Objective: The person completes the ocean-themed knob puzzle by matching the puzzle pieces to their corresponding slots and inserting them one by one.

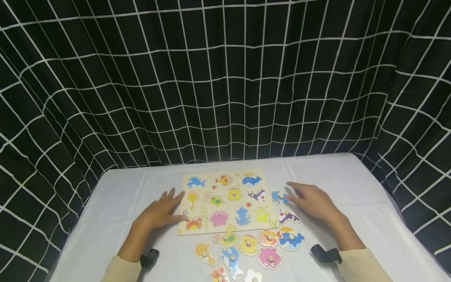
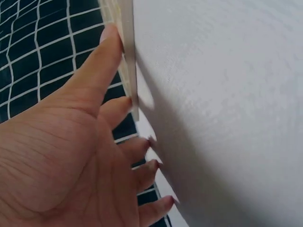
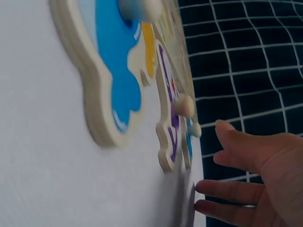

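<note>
A wooden puzzle board (image 1: 229,203) with printed sea animals lies flat on the white table. My left hand (image 1: 158,211) is at its left edge, fingers spread; in the left wrist view the thumb (image 2: 97,64) lies along the board's edge (image 2: 128,52). Off the board's right side sits a blue squid piece (image 1: 279,197) with a round knob. Beside it is my right hand (image 1: 313,201), its thumb tip overlapping the piece in the head view and its fingers extended. Nothing is held in the right wrist view, where the right hand (image 3: 270,175) appears past the purple whale piece (image 3: 168,109).
Several knobbed pieces lie in front of the board, among them a blue whale (image 1: 291,239), a pink shell (image 1: 269,258), a blue dolphin (image 1: 231,260) and an orange seahorse (image 1: 204,253). A red crab piece (image 1: 219,275) is nearest me. Dark grid-patterned curtain (image 1: 225,90) surrounds the table.
</note>
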Tool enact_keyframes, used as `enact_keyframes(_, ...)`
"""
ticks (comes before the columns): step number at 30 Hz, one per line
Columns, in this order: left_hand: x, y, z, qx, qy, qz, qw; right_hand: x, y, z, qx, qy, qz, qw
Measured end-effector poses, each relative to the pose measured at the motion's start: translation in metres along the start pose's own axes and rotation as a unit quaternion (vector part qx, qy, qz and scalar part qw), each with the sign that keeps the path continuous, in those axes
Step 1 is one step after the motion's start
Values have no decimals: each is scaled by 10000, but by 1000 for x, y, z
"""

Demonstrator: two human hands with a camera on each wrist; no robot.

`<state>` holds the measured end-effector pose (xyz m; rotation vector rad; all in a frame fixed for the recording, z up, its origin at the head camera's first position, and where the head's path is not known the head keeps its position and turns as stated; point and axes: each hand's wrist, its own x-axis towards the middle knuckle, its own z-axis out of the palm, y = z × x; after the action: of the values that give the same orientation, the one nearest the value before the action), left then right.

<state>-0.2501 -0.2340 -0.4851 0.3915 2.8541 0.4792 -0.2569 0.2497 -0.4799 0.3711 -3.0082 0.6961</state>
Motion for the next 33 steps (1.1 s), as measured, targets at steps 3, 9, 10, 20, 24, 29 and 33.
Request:
enact_keyframes(3, -2, 1, 0, -74, -59, -109, 9999, 3, -2, 5, 80, 134, -161, 9997)
enact_keyframes(9, -2, -4, 0, -218, -102, -126, 9996, 11, -12, 11, -66, 341, -129, 9993)
enact_keyframes(10, -2, -6, 0, -247, -112, -104, 9996, 12, -15, 12, -97, 347, -86, 9993)
enact_keyframes(20, -6, -7, -2, -530, -155, 167, 9983, 14, -26, 14, -299, 605, 189, 9975)
enact_keyframes(24, -7, -4, -6, -562, -186, 92, 9982, 16, -27, 15, -364, 634, 189, 9971)
enact_keyframes(29, -7, -2, -6, -526, -234, 11, 9983, 16, -26, 17, -354, 695, 221, 9967)
enact_keyframes(33, -7, -3, -4, -493, -192, -71, 9986, 15, -26, 18, -335, 747, 187, 9965)
